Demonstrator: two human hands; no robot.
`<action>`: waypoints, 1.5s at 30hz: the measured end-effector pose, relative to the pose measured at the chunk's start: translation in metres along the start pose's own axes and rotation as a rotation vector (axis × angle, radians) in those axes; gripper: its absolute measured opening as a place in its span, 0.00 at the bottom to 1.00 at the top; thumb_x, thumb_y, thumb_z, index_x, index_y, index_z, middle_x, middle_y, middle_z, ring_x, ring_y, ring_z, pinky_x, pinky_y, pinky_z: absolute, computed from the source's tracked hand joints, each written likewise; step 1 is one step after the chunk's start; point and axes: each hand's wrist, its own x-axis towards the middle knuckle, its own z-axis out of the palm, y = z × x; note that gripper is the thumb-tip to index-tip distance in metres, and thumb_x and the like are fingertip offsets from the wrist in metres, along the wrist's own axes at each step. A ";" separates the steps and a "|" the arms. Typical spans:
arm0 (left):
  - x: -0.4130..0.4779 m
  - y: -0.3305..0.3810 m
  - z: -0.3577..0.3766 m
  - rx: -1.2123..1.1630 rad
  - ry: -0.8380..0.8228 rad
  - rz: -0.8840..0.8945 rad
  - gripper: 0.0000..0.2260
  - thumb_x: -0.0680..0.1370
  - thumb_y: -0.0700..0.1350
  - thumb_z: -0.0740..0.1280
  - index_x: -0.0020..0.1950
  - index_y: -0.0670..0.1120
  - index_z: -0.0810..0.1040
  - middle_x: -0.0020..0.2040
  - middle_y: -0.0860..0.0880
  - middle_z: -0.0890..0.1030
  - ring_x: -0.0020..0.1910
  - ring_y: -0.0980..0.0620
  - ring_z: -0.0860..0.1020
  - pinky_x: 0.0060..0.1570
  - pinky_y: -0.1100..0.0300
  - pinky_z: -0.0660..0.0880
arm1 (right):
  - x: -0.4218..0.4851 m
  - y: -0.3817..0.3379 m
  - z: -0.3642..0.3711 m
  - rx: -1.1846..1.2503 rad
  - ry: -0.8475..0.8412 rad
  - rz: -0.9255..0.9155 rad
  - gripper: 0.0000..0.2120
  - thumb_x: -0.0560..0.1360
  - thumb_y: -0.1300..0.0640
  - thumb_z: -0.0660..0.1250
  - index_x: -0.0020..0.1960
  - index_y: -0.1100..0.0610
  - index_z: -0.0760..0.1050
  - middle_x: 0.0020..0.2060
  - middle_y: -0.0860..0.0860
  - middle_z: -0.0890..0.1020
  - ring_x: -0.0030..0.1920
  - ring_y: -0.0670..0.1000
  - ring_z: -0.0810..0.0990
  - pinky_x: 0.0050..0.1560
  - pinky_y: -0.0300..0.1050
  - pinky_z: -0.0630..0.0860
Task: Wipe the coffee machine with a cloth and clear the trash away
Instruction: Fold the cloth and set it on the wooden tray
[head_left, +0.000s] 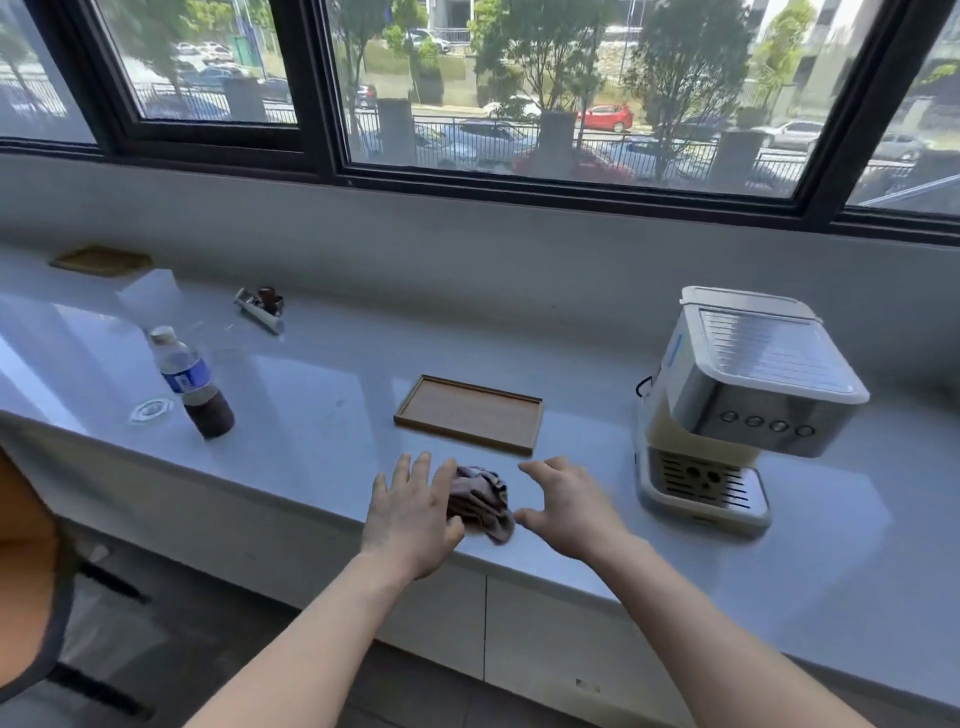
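Cloth (480, 500) mauve-brown, coffee machine (737, 410) cream w/ silver, tray (470, 414) tan wood, bottle (191, 383) label blue.

Bright daylight enters through the windows (519, 93) behind the counter. White countertop (322, 374) carries broad glare patches and pale reflections; shadows soft. Wide-angle bowing of the window frames at edges. Slight overall softness, mild motion blur.

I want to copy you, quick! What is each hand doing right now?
Left hand: open, fingers spread, touching the cloth, not gripping it.
Right hand: open, fingers curled, beside the cloth, holding nothing.
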 end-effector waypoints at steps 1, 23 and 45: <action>0.013 -0.005 0.006 0.006 -0.021 0.002 0.32 0.77 0.58 0.58 0.78 0.53 0.50 0.79 0.45 0.55 0.78 0.41 0.51 0.74 0.40 0.56 | 0.016 0.002 0.007 0.006 -0.026 -0.005 0.32 0.74 0.43 0.68 0.74 0.43 0.62 0.69 0.48 0.69 0.69 0.54 0.66 0.60 0.53 0.73; 0.145 -0.053 0.097 -0.052 -0.336 0.513 0.42 0.71 0.58 0.69 0.79 0.50 0.51 0.77 0.49 0.60 0.75 0.47 0.58 0.69 0.49 0.63 | 0.112 -0.002 0.113 0.006 -0.192 0.013 0.31 0.73 0.60 0.63 0.74 0.46 0.61 0.65 0.47 0.70 0.57 0.55 0.72 0.56 0.50 0.74; 0.260 -0.072 0.054 -0.245 -0.080 0.642 0.17 0.73 0.45 0.67 0.62 0.46 0.75 0.54 0.46 0.77 0.54 0.44 0.73 0.50 0.50 0.71 | 0.215 -0.019 0.044 0.036 -0.046 0.055 0.18 0.69 0.62 0.63 0.58 0.54 0.76 0.50 0.54 0.79 0.50 0.58 0.78 0.42 0.46 0.71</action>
